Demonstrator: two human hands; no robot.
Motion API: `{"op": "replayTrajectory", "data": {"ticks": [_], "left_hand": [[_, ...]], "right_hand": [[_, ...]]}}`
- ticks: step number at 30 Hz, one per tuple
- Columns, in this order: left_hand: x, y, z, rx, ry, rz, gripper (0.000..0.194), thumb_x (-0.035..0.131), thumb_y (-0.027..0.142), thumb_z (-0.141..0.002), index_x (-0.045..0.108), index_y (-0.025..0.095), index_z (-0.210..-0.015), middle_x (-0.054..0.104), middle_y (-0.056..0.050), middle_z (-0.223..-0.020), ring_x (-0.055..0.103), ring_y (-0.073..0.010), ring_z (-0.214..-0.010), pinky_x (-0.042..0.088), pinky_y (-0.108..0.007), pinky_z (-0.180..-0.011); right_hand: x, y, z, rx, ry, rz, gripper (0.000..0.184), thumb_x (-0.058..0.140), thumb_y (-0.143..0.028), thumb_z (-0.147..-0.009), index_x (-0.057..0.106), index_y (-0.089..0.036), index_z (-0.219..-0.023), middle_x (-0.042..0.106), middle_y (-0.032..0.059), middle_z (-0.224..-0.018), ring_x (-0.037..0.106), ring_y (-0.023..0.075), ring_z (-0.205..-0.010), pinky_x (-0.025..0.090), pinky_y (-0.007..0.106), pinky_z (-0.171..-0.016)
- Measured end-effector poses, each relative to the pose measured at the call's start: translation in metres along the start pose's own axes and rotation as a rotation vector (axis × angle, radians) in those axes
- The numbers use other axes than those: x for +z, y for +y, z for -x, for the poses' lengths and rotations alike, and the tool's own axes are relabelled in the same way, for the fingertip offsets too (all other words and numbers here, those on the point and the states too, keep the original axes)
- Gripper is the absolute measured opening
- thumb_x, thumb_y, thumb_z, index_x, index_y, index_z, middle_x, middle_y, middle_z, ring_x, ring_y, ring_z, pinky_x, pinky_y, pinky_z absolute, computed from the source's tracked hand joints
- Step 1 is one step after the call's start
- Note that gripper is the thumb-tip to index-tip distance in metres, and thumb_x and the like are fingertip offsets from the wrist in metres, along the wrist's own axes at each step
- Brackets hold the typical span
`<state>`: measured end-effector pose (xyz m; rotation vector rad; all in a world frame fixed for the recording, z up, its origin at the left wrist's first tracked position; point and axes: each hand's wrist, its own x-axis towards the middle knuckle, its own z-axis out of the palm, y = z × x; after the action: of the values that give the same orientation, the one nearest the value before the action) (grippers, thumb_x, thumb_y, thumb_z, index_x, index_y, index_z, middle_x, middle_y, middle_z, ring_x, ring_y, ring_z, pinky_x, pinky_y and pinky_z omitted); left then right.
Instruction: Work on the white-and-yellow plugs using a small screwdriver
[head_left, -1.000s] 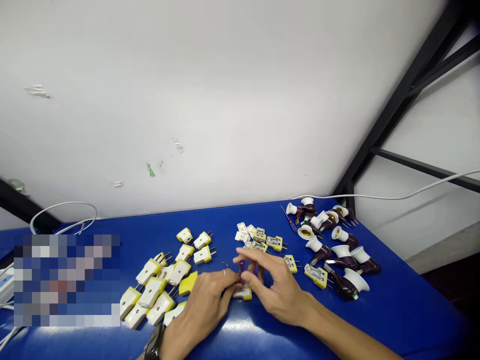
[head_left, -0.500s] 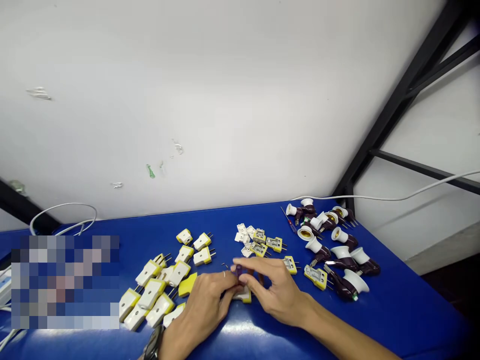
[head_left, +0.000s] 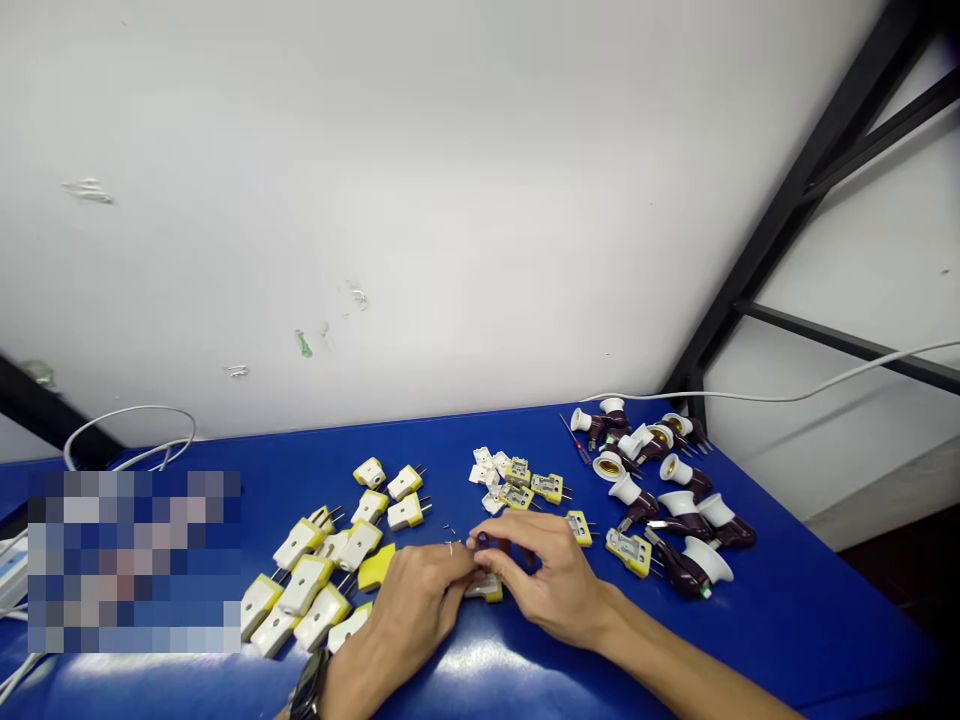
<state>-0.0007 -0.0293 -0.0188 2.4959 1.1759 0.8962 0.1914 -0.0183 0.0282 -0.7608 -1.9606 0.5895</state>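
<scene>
My right hand pinches the dark purple handle of a screwdriver, held roughly upright over a white and yellow electrical plug. Below it on the blue table, my left hand has its fingers closed against the plug's left side. Part of the plug and the screwdriver's tip are hidden by the fingers. Tiny screws lie just beyond my left fingertips. Past my right hand sit several opened yellow plug halves with their metal parts showing, beside loose white covers.
Closed white and yellow plugs are heaped left of my left hand. At the right lie several maroon and white lamp holders and a second screwdriver. White cables run at the far left. A black metal frame stands against the wall.
The screwdriver handle and my right fingertips have shifted very slightly around the same spot. Both hands otherwise stay in place, with the plug still between them.
</scene>
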Motion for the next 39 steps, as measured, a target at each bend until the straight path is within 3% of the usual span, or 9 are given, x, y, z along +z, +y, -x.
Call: {"op": "replayTrajectory", "data": {"ticks": [3,8,16,21,30,32,35,37,39], "left_hand": [[0.001,-0.001,0.0,0.01,-0.001,-0.006,0.03,0.046,0.011,-0.094,0.07,0.02,-0.08,0.073,-0.004,-0.069,0.07,-0.0187,-0.062,0.041,-0.025,-0.055],[0.001,-0.001,-0.001,0.008,-0.014,-0.01,0.03,0.046,0.014,-0.096,0.071,0.02,-0.08,0.073,-0.005,-0.069,0.07,-0.0197,-0.061,0.041,-0.025,-0.054],[0.001,-0.001,0.0,0.0,-0.023,0.002,0.031,0.045,0.013,-0.096,0.072,0.02,-0.083,0.074,-0.005,-0.071,0.071,-0.0198,-0.065,0.044,-0.024,-0.056],[0.0,-0.001,-0.001,-0.012,-0.042,0.002,0.031,0.046,0.014,-0.097,0.072,0.02,-0.081,0.074,-0.005,-0.07,0.07,-0.02,-0.062,0.044,-0.025,-0.055],[0.0,0.0,0.0,-0.027,-0.041,-0.022,0.027,0.049,0.013,-0.096,0.073,0.02,-0.084,0.074,-0.004,-0.071,0.071,-0.0192,-0.065,0.046,-0.023,-0.058],[-0.004,0.002,-0.001,-0.021,-0.042,-0.006,0.026,0.05,0.015,-0.097,0.073,0.021,-0.087,0.074,-0.003,-0.073,0.07,-0.0186,-0.066,0.048,-0.023,-0.06],[-0.013,0.006,-0.002,-0.006,-0.04,0.037,0.019,0.063,0.028,-0.094,0.072,0.023,-0.11,0.077,-0.006,-0.099,0.073,-0.0211,-0.087,0.055,-0.027,-0.077],[-0.017,0.007,-0.003,-0.016,-0.06,0.014,0.043,0.077,0.038,-0.083,0.068,0.024,-0.122,0.075,-0.008,-0.111,0.071,-0.0251,-0.097,0.055,-0.033,-0.086],[-0.019,0.006,-0.003,-0.021,-0.107,-0.038,0.045,0.083,0.037,-0.077,0.071,0.025,-0.118,0.076,-0.006,-0.105,0.07,-0.0266,-0.094,0.055,-0.037,-0.086]], "right_hand": [[0.0,0.001,0.0,-0.014,0.045,0.03,0.007,0.067,-0.023,-0.091,0.073,-0.019,-0.091,0.075,0.0052,-0.075,0.067,0.0173,-0.063,0.052,0.028,-0.061],[-0.001,0.003,0.0,-0.003,0.041,-0.018,0.017,0.068,-0.023,-0.091,0.074,-0.018,-0.107,0.079,0.0068,-0.084,0.07,0.0176,-0.067,0.055,0.028,-0.064],[0.002,0.002,0.0,-0.027,0.097,0.062,0.011,0.066,-0.024,-0.092,0.075,-0.018,-0.091,0.075,0.0056,-0.072,0.066,0.0175,-0.061,0.053,0.029,-0.059],[0.001,0.003,0.0,0.01,0.067,0.006,0.017,0.066,-0.026,-0.092,0.076,-0.02,-0.105,0.078,0.0063,-0.08,0.069,0.0178,-0.065,0.056,0.028,-0.062],[0.005,0.002,0.001,0.007,0.125,0.056,0.008,0.069,-0.024,-0.089,0.074,-0.018,-0.09,0.074,0.005,-0.072,0.065,0.0166,-0.059,0.051,0.027,-0.055],[0.001,-0.001,-0.001,0.035,0.124,0.022,0.007,0.07,-0.025,-0.089,0.073,-0.019,-0.089,0.074,0.0044,-0.072,0.065,0.0158,-0.058,0.049,0.026,-0.053],[-0.012,-0.005,-0.005,0.062,0.164,-0.038,0.007,0.068,-0.024,-0.091,0.07,-0.019,-0.088,0.072,0.0024,-0.072,0.064,0.0147,-0.06,0.05,0.025,-0.055],[-0.025,-0.006,-0.005,0.068,0.222,-0.044,0.008,0.063,-0.024,-0.094,0.068,-0.02,-0.09,0.07,0.0014,-0.073,0.063,0.0144,-0.062,0.052,0.025,-0.06],[-0.04,-0.003,-0.003,0.102,0.278,0.005,0.011,0.059,-0.027,-0.097,0.067,-0.021,-0.101,0.07,0.0024,-0.081,0.065,0.0158,-0.07,0.054,0.026,-0.065]]}}
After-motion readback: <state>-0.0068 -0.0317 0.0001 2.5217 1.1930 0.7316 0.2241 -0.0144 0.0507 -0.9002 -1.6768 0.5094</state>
